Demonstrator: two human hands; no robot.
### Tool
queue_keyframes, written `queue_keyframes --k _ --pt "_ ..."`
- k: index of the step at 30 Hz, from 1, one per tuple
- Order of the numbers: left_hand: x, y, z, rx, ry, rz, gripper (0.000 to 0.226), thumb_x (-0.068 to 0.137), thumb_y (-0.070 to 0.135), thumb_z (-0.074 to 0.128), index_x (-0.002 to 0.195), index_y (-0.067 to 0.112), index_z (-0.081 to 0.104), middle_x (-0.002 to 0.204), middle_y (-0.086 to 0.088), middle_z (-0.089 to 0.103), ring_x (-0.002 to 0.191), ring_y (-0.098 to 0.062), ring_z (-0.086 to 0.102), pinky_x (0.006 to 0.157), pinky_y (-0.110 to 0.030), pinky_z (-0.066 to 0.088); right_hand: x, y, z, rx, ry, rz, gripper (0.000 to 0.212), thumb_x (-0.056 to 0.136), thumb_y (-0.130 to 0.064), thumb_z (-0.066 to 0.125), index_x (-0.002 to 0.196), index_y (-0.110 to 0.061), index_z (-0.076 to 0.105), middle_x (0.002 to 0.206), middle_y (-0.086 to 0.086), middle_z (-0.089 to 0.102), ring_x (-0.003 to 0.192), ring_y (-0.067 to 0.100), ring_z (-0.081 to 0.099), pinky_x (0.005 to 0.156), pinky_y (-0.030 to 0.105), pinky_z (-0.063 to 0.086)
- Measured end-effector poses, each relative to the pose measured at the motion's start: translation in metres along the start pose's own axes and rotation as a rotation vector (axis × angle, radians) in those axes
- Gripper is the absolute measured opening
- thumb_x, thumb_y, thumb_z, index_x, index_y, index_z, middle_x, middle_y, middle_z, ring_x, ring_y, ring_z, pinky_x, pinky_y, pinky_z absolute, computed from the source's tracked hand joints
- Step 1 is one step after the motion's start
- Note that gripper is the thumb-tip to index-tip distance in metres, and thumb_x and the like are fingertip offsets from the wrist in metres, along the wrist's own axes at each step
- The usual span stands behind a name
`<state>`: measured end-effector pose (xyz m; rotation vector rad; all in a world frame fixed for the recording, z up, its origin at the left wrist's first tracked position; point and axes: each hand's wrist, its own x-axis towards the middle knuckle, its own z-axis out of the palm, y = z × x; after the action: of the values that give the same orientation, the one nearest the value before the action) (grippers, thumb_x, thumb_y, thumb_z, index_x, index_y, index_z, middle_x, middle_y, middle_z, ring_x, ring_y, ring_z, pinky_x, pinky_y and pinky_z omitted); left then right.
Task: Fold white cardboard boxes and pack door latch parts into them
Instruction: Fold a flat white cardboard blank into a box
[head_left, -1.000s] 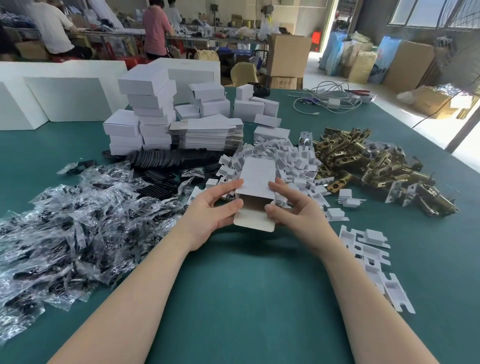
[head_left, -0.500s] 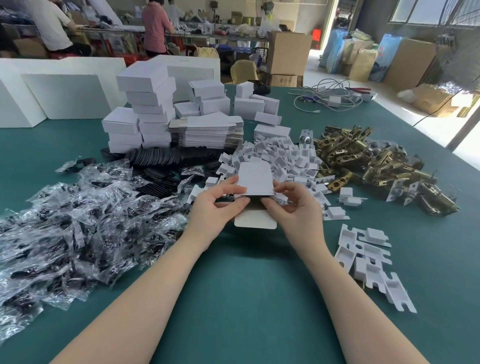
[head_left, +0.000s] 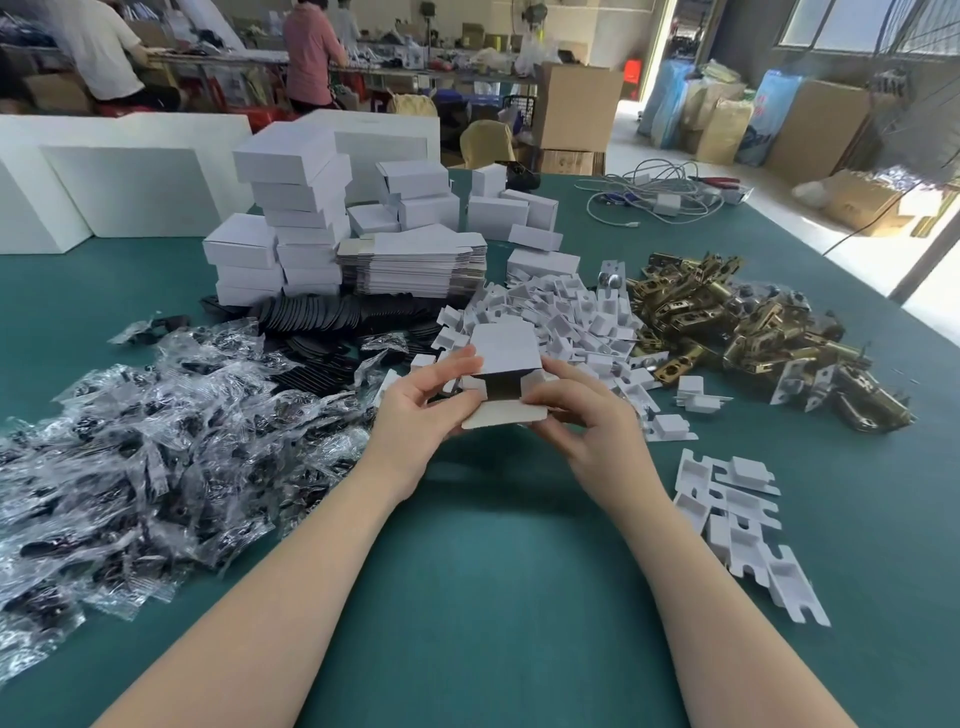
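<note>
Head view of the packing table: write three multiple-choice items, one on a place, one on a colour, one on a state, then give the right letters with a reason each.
1. Where does the pile of brass latch parts lie?
A. far right of the table
B. near left edge
C. on the floor

2. What colour is the table cover?
A. red
B. teal green
C. white

3. What state is the small white box in?
A. lying flat in the stack
B. closed and stacked
C. held, near end open with flaps out

Answers: 1 A, the latches lie right of the white inserts. 2 B, the bare cloth is teal green. 3 C, the left hand and right hand both grip it and its dark inside shows.
</note>
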<state>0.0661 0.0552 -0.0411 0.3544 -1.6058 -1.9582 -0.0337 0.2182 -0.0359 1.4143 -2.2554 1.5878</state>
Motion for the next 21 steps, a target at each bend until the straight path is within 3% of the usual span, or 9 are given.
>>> queue_keyframes --k 2,5,8,10,12,14,16,18,21 --pt "-0.002 0.001 0.000 0.009 -0.054 0.002 0.031 0.081 0.006 0.072 0.092 0.034 0.079 0.123 0.024 0.064 0.106 -0.003 0.065 0.069 -0.023 0.055 0.001 0.002 -0.002 -0.037 0.012 -0.011 0.013 0.089 -0.017 0.071 0.095 -0.028 0.072 0.131 0.000 0.059 0.124 -0.007 0.049 0.096 0.016 0.044" --pt "-0.003 0.000 -0.001 -0.015 -0.124 -0.028 0.044 0.089 -0.006 0.058 0.096 0.032 0.079 0.131 0.020 0.061 0.092 -0.011 0.070 0.069 -0.020 0.053 0.001 0.002 -0.001 -0.045 0.064 -0.041 0.011 0.092 -0.016 0.067 0.092 -0.027 0.068 0.122 -0.002 0.059 0.124 -0.008 0.045 0.090 0.004 0.037" --pt "-0.006 0.001 0.001 -0.009 -0.194 -0.017 0.050 0.078 -0.006 0.056 0.100 0.034 0.077 0.136 0.021 0.057 0.092 -0.017 0.072 0.077 -0.022 0.054 0.000 -0.001 0.007 -0.006 0.145 -0.020 0.016 0.095 -0.018 0.062 0.097 -0.034 0.060 0.118 -0.005 0.059 0.119 0.002 0.054 0.090 0.017 0.048" --pt "-0.007 0.002 0.003 0.027 -0.212 0.020 0.045 0.074 0.002 0.065 0.101 0.036 0.076 0.135 0.023 0.057 0.099 -0.016 0.071 0.082 -0.022 0.054 -0.001 -0.006 0.013 0.149 0.190 0.067 0.027 0.095 -0.025 0.062 0.107 -0.047 0.051 0.112 -0.020 0.058 0.091 0.005 0.067 0.071 0.015 0.050" --pt "-0.007 0.002 0.004 0.047 -0.195 0.045 0.030 0.077 0.015 0.076 0.100 0.035 0.076 0.133 0.023 0.058 0.100 -0.014 0.071 0.083 -0.024 0.056 -0.001 -0.009 0.015 0.196 0.201 0.120 0.041 0.095 -0.031 0.063 0.115 -0.060 0.043 0.114 -0.028 0.053 0.077 0.006 0.069 0.068 0.014 0.050" --pt "-0.008 0.003 0.005 0.061 -0.144 0.060 0.016 0.079 0.028 0.078 0.094 0.034 0.078 0.128 0.024 0.061 0.095 -0.014 0.072 0.079 -0.026 0.058 -0.001 -0.007 0.017 0.120 0.193 0.115 0.034 0.097 -0.030 0.060 0.120 -0.051 0.049 0.118 -0.018 0.052 0.084 0.007 0.067 0.078 0.023 0.055" --pt "-0.009 0.002 0.007 0.074 -0.084 0.063 0.013 0.078 0.032 0.071 0.089 0.032 0.078 0.121 0.024 0.065 0.085 -0.014 0.073 0.070 -0.025 0.059 0.000 -0.007 0.020 0.092 0.235 0.117 0.015 0.098 -0.027 0.058 0.105 -0.040 0.058 0.112 -0.005 0.056 0.093 -0.001 0.061 0.082 0.026 0.055" --pt "-0.010 0.000 0.010 0.083 -0.044 0.047 0.009 0.081 0.029 0.070 0.086 0.033 0.077 0.117 0.024 0.067 0.076 -0.015 0.073 0.063 -0.024 0.058 0.000 -0.008 0.023 0.141 0.298 0.183 0.015 0.097 -0.025 0.060 0.089 -0.037 0.060 0.104 0.000 0.059 0.090 -0.002 0.059 0.080 0.029 0.056" --pt "-0.011 -0.003 0.013 0.134 -0.030 0.052 0.021 0.090 0.018 0.069 0.085 0.037 0.077 0.115 0.027 0.067 0.076 -0.014 0.073 0.061 -0.020 0.056 0.000 -0.009 0.025 0.194 0.321 0.285 0.014 0.096 -0.029 0.062 0.083 -0.035 0.061 0.099 0.000 0.061 0.083 0.011 0.063 0.081 0.043 0.056"
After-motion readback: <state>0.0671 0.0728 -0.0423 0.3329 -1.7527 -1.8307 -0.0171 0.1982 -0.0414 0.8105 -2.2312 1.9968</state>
